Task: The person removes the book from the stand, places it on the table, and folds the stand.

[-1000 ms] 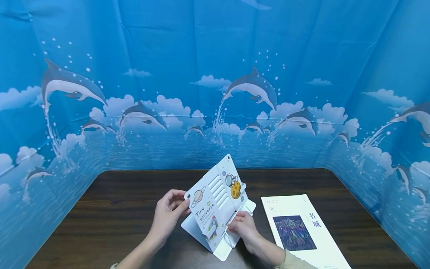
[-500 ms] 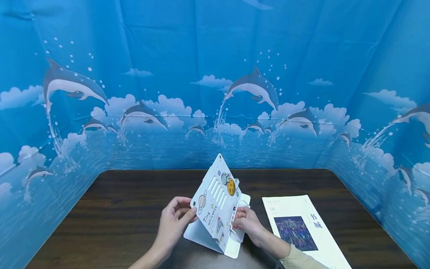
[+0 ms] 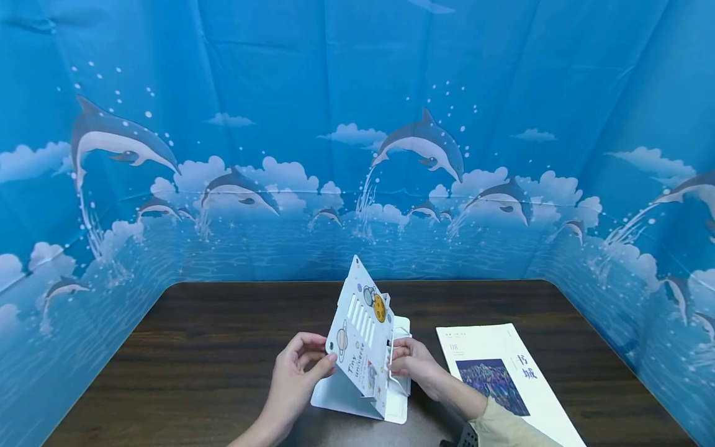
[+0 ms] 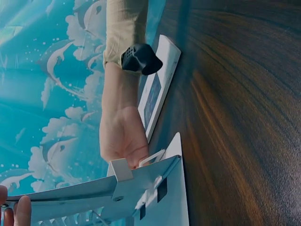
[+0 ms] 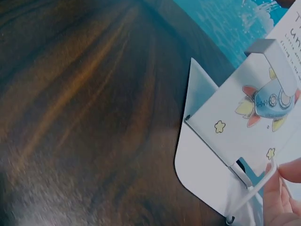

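White printed book stand point(image 3: 363, 338) — tilted open, midway between left and right edges of the desk point(image 3: 195, 347). Left hand point(image 3: 301, 369) — fingers curled, pinching the panel's left corner. Right hand point(image 3: 418, 366) — nearly closed, pinching the wire arm point(image 5: 252, 194). Book, right.

Left grip point(image 3: 297, 374) pinches white stand point(image 3: 364, 332) by corner; right grip point(image 3: 418, 365) at lower edge.
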`<state>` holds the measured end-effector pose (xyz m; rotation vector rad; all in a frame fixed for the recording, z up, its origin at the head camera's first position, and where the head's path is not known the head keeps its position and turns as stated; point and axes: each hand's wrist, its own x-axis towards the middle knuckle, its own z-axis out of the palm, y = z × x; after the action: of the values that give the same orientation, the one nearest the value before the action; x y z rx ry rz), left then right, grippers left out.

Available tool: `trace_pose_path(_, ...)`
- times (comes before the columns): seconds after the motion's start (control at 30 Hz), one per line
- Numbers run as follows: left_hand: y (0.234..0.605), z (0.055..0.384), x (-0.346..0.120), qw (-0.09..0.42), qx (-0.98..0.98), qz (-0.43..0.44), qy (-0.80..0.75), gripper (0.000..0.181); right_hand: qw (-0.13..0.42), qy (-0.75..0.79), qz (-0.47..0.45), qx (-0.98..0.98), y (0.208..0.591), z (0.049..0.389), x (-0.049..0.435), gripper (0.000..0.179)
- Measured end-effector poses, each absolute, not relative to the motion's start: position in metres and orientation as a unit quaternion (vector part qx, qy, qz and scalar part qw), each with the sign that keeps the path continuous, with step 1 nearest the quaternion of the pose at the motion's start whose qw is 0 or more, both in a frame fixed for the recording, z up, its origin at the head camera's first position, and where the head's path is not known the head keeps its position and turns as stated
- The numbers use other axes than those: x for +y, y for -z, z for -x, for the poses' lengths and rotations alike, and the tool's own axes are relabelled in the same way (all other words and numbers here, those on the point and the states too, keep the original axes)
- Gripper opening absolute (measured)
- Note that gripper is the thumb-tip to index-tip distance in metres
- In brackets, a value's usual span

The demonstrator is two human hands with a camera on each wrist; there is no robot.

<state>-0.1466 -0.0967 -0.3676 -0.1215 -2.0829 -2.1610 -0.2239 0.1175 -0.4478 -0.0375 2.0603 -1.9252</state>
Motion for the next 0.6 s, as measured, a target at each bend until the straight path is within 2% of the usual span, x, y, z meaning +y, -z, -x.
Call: trace_pose_path(0.6,0.369,0.141,-0.087,0.051,-0.691,0.041,0.72,0.032,0.193,0.648,0.037,0.736,0.446,0.238,0.124,0.048)
